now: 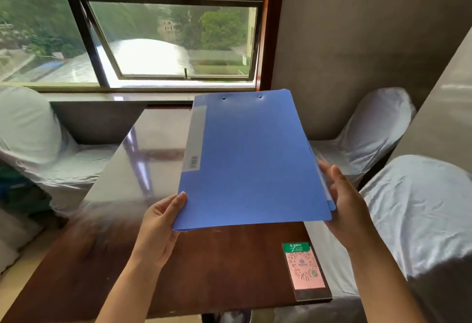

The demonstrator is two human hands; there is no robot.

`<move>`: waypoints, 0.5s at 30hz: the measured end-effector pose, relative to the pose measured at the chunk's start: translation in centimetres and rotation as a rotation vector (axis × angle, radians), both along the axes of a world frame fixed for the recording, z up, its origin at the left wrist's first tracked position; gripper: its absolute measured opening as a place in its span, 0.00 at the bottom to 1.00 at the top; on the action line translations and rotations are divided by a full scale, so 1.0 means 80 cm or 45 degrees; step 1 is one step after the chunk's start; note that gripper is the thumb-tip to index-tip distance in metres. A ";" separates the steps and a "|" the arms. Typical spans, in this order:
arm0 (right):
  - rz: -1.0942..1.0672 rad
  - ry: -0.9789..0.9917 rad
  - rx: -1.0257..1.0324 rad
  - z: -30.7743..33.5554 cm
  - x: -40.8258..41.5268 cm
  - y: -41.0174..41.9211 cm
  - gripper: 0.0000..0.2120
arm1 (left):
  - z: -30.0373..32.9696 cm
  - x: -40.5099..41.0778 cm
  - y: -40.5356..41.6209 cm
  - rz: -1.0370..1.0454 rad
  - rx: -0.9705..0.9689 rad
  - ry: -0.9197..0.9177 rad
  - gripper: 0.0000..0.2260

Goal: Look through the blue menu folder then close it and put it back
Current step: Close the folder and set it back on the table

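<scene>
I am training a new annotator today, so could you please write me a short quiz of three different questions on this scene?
1. True or false: the blue folder is open.
2. Which hand grips the folder's near left corner? A. left hand B. right hand
3. Fill in: the QR code card lies on the ____.

Key: 1 false, it is shut and held above the table; 2 A; 3 table.

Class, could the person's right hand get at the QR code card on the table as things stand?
Probably yes. The QR code card lies uncovered on the table, below the right hand. But that hand grips the blue menu folder, shared with the left hand, so it must release first.
</scene>
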State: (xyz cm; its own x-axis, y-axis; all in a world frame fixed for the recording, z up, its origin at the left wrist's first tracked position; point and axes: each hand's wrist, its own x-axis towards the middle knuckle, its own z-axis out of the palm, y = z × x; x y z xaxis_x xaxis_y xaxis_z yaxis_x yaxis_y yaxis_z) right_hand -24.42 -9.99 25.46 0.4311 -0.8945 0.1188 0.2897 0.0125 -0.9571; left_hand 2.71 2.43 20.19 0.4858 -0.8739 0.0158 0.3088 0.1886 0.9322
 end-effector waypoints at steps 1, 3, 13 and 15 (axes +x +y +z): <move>0.004 0.044 -0.025 0.001 -0.002 -0.001 0.19 | 0.000 0.001 0.000 0.017 -0.005 -0.013 0.10; 0.016 0.142 -0.090 0.003 -0.003 -0.004 0.17 | 0.002 0.001 0.000 0.063 -0.016 -0.054 0.10; -0.086 0.556 -0.230 -0.015 -0.005 -0.013 0.13 | -0.020 0.005 -0.004 0.163 0.028 -0.192 0.11; -0.145 0.651 -0.237 -0.034 -0.002 -0.016 0.08 | -0.033 0.011 -0.006 0.095 0.100 -0.221 0.14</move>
